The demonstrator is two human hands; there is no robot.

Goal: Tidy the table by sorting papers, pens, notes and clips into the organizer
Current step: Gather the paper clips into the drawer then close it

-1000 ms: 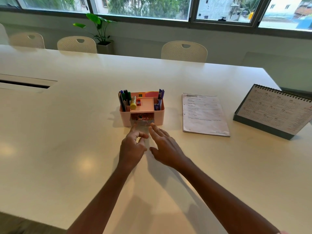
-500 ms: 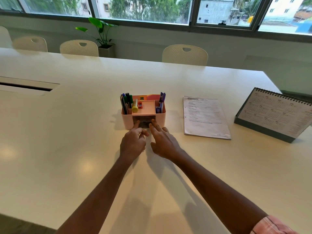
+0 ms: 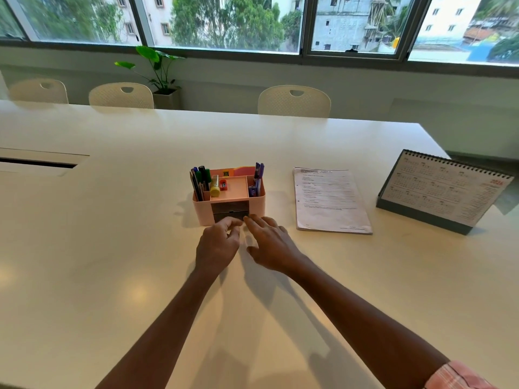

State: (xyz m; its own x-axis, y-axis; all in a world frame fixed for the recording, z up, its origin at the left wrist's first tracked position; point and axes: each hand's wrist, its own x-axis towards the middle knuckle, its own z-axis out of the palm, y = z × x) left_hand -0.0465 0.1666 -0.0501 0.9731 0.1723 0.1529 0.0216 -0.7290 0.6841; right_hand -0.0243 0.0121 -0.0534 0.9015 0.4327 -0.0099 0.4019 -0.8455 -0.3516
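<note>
Pink plastic, thin-walled and probably light, makes up the organizer (image 3: 229, 196), which stands on the white bench (image 3: 84, 248) just beyond both hands.

From the head camera, the only view: the left hand (image 3: 217, 245) is loosely curled, its fingertips at the lower edge of the small dark drawer (image 3: 230, 211) in the organizer's front face. The right hand (image 3: 271, 244) lies flatter, fingers spread, its fingertips touching or almost touching the drawer's lower right corner. Neither hand has hold of anything; the drawer front looks flush with the pink wall, and whether either fingertip is actually pressing it I cannot tell.

Pens (image 3: 200, 179) stand upright in the compartment beyond the left hand; more pens (image 3: 258, 175) fill the one beyond the right hand. A yellow tube (image 3: 215, 186) and a small orange piece (image 3: 223, 185) sit between them in the middle tray.

The stack of papers (image 3: 328, 199) lies flat to the right of the right hand, apart from the organizer. It should be limp and smooth against the bench, so I would lift it from a near corner and support it underneath. A desk calendar (image 3: 446, 189) stands further right. The organizer itself would likely slide under a push, so steadying it by a side wall seems wise.
</note>
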